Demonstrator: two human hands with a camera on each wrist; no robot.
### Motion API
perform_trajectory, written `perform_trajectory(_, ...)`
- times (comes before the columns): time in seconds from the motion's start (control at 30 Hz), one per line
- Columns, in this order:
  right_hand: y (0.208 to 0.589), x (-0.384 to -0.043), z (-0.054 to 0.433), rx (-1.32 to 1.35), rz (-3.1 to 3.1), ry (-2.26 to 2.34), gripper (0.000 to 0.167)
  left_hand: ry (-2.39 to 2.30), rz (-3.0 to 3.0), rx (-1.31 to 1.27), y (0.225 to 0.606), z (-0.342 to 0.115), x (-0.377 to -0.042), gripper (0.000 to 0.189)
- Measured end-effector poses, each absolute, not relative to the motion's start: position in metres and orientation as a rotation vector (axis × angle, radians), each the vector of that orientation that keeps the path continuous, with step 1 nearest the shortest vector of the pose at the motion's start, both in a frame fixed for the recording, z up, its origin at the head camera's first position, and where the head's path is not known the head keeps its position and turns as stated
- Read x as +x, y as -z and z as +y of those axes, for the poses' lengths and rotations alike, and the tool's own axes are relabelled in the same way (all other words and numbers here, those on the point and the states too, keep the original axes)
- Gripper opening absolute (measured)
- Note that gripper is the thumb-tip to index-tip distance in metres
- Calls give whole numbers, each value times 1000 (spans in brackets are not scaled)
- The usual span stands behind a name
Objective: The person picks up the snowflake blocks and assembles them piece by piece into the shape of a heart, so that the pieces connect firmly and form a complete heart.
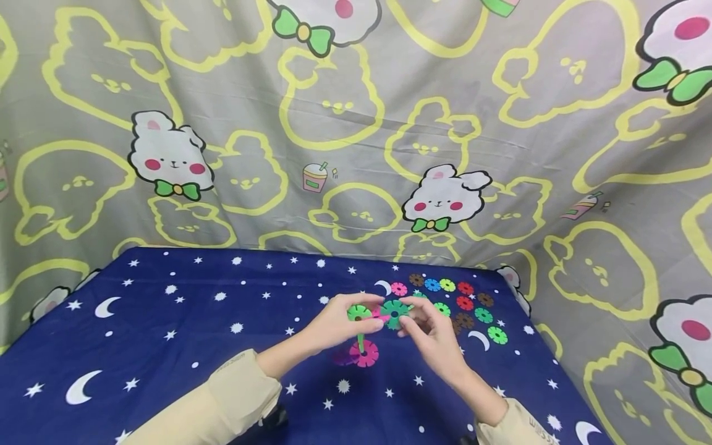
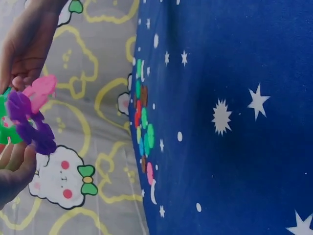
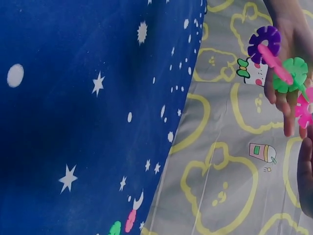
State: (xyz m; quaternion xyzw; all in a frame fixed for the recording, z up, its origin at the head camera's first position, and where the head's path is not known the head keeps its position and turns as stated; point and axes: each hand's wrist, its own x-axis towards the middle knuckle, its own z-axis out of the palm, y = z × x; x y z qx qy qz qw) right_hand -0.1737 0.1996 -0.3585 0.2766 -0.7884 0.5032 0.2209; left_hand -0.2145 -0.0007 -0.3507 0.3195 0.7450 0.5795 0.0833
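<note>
My left hand (image 1: 336, 322) holds a cluster of joined notched plastic discs between thumb and fingers. In the head view, it includes a light green disc (image 1: 358, 313), a teal green disc (image 1: 394, 314), and a lower pink disc (image 1: 364, 353). A purple disc (image 2: 34, 125) shows plainly in the left wrist view. With thumb and index finger, my right hand (image 1: 436, 341) pinches the cluster's right side at the teal disc; fingers partly hide the contact. In the right wrist view, the left hand (image 3: 288, 44) lies behind the discs, and the right hand (image 3: 307, 171) is cut by the frame edge.
Loose discs lie at the table's back right, among them a red disc (image 1: 465, 288), a blue disc (image 1: 432, 285), a brown disc (image 1: 416, 280) and a green disc (image 1: 497, 335). A navy star-patterned cloth (image 1: 222, 346) covers the table. Behind hangs a grey cartoon-print curtain (image 1: 245, 105).
</note>
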Motion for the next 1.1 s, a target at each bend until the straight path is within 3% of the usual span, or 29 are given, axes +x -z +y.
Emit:
perform_trajectory(0.7,365,-181,203,843,-2225,-1487,25,-1806,2312,1048,346,12,-215,26)
perform_trajectory(0.87,373,-202,233,606,-2362,-1425,21,-1819,2349,1077,344,7,-214,25)
perform_trajectory(1.1,397,-232,291,241,-2750,-1049,33,-1837,2318,1038,344,2,-214,24)
